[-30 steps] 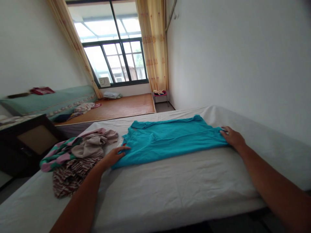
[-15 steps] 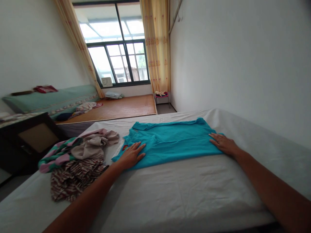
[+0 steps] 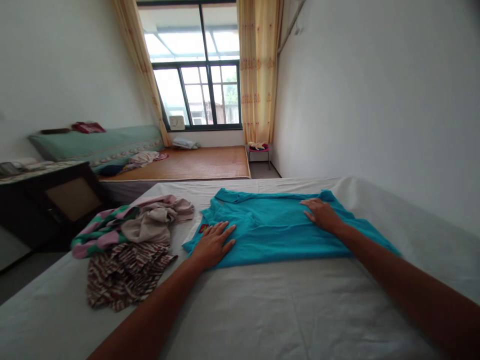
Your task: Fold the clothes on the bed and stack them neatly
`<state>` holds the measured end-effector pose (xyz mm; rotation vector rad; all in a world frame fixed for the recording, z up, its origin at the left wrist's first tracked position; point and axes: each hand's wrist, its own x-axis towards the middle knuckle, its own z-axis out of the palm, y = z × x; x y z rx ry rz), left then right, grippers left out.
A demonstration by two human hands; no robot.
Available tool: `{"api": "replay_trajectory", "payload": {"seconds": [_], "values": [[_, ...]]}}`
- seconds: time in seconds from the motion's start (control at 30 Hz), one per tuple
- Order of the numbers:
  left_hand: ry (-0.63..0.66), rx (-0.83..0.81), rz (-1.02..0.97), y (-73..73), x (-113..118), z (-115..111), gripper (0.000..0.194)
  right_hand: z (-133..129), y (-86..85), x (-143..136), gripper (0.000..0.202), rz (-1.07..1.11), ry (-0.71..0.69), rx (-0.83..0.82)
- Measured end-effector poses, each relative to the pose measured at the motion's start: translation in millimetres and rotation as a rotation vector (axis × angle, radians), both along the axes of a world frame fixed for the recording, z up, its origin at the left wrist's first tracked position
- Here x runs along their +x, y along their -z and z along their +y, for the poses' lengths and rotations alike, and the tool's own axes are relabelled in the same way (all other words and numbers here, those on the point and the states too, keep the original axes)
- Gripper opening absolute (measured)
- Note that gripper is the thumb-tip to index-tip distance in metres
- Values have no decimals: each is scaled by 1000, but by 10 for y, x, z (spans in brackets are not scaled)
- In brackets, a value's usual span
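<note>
A turquoise shirt (image 3: 270, 230) lies folded lengthwise on the white sheet (image 3: 262, 310), its collar at the far left and a small red patch near its left edge. My left hand (image 3: 213, 244) rests flat on the shirt's left part, fingers spread, beside the patch. Over the upper right part of the shirt is my right hand (image 3: 321, 214), fingers apart and touching the cloth. My right forearm crosses the shirt's right end.
Left of the shirt is a heap of clothes (image 3: 150, 225), with a striped brown garment (image 3: 127, 272) at its near side. A dark cabinet (image 3: 63, 200) stands at the left. Farther back are a brown mat bed (image 3: 195, 162) and a small stool (image 3: 258, 148).
My right hand has moved left and inward across the shirt, from its right edge. More turquoise cloth now shows toward the right. The view has shifted slightly.
</note>
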<state>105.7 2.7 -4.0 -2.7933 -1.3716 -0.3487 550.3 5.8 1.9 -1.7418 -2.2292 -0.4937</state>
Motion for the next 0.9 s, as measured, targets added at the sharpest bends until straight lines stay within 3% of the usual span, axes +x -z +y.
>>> {"api": "replay_trajectory", "payload": {"seconds": [0.1, 0.23, 0.37, 0.5, 0.63, 0.73, 0.83, 0.9], "values": [[5, 1, -1, 6, -17, -9, 57, 365, -87, -714, 41, 30, -133, -47], [4, -11, -17, 14, -42, -18, 56, 809, -98, -1489, 48, 74, -139, -157], [19, -33, -58, 27, -67, -6, 56, 1146, -51, -1943, 56, 129, -137, -193], [40, -46, -108, 32, -95, 5, 55, 1292, -96, -2145, 50, 208, -162, -207], [56, -75, -137, 25, -107, 4, 54, 1270, -358, -2159, 30, 297, -214, -205], [61, -119, -263, 20, -109, 35, 55, 1103, -603, -2101, 32, 356, -256, -198], [-62, -239, -639, 3, -140, 114, 60, 713, -720, -2037, 33, 407, -314, -216], [-182, -391, -955, -18, -179, 173, 63, 355, -695, -1987, 37, 442, -479, -320]]}}
